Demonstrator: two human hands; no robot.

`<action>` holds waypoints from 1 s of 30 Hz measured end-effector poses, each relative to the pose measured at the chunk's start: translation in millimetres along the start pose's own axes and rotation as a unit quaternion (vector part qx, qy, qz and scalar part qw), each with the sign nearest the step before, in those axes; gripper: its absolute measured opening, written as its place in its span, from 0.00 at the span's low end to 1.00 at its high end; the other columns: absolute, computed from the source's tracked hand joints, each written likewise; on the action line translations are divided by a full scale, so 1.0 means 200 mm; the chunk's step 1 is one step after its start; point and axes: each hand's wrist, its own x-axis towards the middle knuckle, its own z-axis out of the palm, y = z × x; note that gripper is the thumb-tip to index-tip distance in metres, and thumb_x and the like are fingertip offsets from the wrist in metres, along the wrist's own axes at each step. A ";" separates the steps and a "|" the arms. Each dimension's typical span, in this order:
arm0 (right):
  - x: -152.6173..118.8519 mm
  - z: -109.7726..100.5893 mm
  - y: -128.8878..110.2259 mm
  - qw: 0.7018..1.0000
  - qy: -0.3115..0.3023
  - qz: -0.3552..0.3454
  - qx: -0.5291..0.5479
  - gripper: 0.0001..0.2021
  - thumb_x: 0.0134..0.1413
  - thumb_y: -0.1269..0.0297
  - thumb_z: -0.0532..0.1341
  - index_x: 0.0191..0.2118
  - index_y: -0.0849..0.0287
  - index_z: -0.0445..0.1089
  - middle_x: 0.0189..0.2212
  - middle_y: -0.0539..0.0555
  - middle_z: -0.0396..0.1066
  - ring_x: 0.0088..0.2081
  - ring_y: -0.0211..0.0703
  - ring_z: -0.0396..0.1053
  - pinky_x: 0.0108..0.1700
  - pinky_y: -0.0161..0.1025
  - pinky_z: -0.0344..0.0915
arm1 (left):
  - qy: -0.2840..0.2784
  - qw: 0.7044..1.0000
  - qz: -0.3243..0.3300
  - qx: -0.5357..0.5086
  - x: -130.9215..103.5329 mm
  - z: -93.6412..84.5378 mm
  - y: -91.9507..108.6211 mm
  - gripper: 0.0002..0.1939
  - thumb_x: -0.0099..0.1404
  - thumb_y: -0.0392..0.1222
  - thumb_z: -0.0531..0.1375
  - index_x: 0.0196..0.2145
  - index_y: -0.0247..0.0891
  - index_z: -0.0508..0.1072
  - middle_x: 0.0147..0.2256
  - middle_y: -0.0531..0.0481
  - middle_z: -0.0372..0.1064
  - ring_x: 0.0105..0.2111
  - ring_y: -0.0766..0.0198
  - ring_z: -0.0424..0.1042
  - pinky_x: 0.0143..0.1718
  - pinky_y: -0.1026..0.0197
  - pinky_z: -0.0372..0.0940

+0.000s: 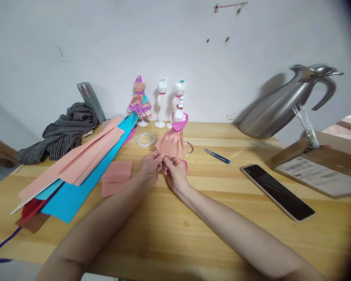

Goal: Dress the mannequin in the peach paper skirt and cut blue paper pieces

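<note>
My left hand (152,167) and my right hand (176,172) meet in front of the small dress form, thumbs and fingers pinched together. Between them is peach crepe paper at the lower edge of the skirt (171,142); whether it is the hem or a separate piece, I cannot tell. The white dress form (179,114) stands upright, with a magenta paper band (180,124) draped round its top above the gathered peach skirt. A bit of magenta paper (186,165) shows behind my right hand. Left of my hands lie folded peach paper pieces (117,177).
Peach and blue crepe paper sheets (84,156) spread at left, near a striped cloth (64,130). Behind stand a dressed form (139,99) and bare forms (162,95). A tape roll (144,134), thread snips (218,155), phone (276,190), cardboard box (324,168) and steel jug (280,103) are around.
</note>
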 end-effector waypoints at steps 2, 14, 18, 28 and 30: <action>0.00 0.00 0.00 1.000 0.000 0.003 0.011 0.15 0.34 0.59 0.73 0.23 0.64 0.70 0.13 0.46 0.65 0.14 0.29 0.60 0.16 0.27 0.52 | 0.012 1.000 0.000 0.008 0.00 0.00 0.00 0.13 0.58 0.44 0.63 0.26 0.34 0.65 0.15 0.56 0.62 0.12 0.74 0.58 0.14 0.69 0.50; -0.01 0.01 -0.05 0.997 0.045 0.042 0.046 0.13 0.34 0.66 0.72 0.21 0.61 0.65 0.11 0.43 0.60 0.14 0.29 0.56 0.15 0.27 0.53 | 0.030 0.999 0.021 0.008 -0.01 0.04 -0.01 0.12 0.58 0.41 0.62 0.24 0.35 0.64 0.13 0.58 0.58 0.12 0.76 0.55 0.14 0.70 0.47; -0.02 0.01 -0.06 0.998 0.038 0.033 0.041 0.11 0.38 0.65 0.70 0.22 0.62 0.66 0.12 0.45 0.61 0.14 0.28 0.54 0.15 0.28 0.54 | 0.019 0.999 0.027 -0.021 -0.03 0.05 0.01 0.14 0.54 0.43 0.64 0.23 0.36 0.62 0.13 0.60 0.56 0.12 0.75 0.57 0.14 0.70 0.48; -0.01 -0.02 -0.07 0.997 0.029 0.053 0.050 0.10 0.40 0.64 0.67 0.19 0.63 0.68 0.12 0.47 0.62 0.13 0.27 0.51 0.14 0.27 0.48 | -0.001 0.998 0.028 -0.053 -0.05 0.05 0.02 0.16 0.50 0.44 0.66 0.21 0.36 0.62 0.14 0.59 0.57 0.14 0.75 0.57 0.15 0.70 0.48; -0.01 -0.02 -0.06 0.998 0.018 0.049 0.042 0.10 0.40 0.65 0.66 0.19 0.63 0.68 0.12 0.47 0.62 0.13 0.28 0.51 0.14 0.28 0.48 | 0.003 0.998 0.019 -0.055 -0.06 0.05 0.02 0.15 0.50 0.43 0.66 0.22 0.36 0.62 0.14 0.59 0.57 0.14 0.75 0.57 0.16 0.70 0.48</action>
